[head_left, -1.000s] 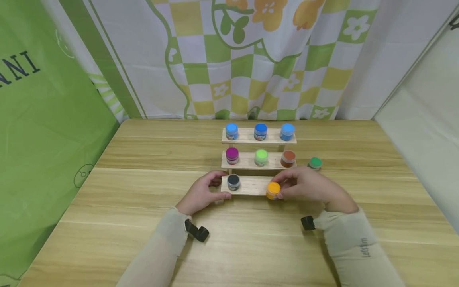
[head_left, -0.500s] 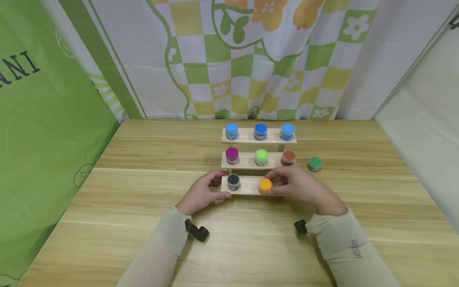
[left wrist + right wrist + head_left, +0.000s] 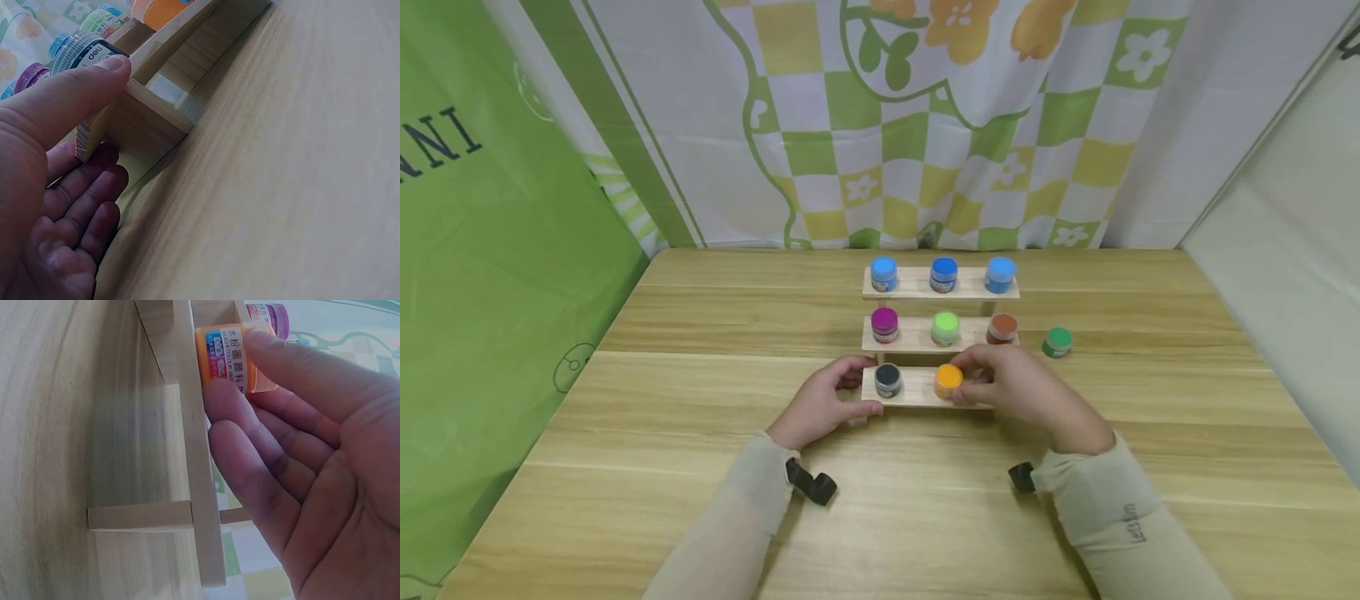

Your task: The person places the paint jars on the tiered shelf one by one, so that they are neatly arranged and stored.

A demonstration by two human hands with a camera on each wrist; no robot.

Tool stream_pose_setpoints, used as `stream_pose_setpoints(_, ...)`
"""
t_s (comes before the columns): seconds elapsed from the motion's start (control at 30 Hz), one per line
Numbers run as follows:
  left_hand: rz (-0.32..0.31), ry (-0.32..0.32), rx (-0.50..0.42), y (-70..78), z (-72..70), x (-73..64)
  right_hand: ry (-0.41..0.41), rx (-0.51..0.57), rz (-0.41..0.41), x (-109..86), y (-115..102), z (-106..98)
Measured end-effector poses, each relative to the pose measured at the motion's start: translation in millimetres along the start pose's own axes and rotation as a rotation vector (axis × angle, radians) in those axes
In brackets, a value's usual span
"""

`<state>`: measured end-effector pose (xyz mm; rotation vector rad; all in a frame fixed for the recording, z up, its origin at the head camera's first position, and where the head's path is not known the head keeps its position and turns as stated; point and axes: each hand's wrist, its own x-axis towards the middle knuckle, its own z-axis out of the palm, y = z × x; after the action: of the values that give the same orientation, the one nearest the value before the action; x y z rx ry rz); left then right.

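Note:
A three-step wooden rack (image 3: 917,400) stands on the table, bearing small lidded paint jars. With thumb in front and fingers behind, my left hand (image 3: 829,402) grips the left end of its lowest step. In the left wrist view the thumb (image 3: 81,94) lies beside the black paint jar (image 3: 84,51). My right hand (image 3: 1026,392) pinches an orange paint jar (image 3: 948,381) at the middle of the lowest step. Its label (image 3: 226,357) shows in the right wrist view, with the jar's base right at the board. The black jar sits left of it.
On the middle step are purple (image 3: 884,325), light green (image 3: 945,328) and brown (image 3: 1002,327) jars; three blue jars (image 3: 943,274) line the top step. A dark green jar (image 3: 1057,342) stands on the table right of the rack. A patterned curtain (image 3: 940,167) hangs behind.
My right hand has carried the orange paint jar leftward, from the right part of the lowest step to its middle. The left hand has stayed at the rack's end.

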<state>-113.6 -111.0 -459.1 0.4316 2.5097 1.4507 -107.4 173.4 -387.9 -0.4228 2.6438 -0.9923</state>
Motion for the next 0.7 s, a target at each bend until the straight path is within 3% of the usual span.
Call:
stream_pose_setpoints(0.43,0.000,0.002,0.007,0.1,-0.4,-0.4,-0.001,0.023,0.010,1.6,1,2)
stream_pose_setpoints(0.7,0.012,-0.002,-0.001,0.4,-0.2,-0.2,-0.048,0.000,-0.017,-5.9,10,-12)
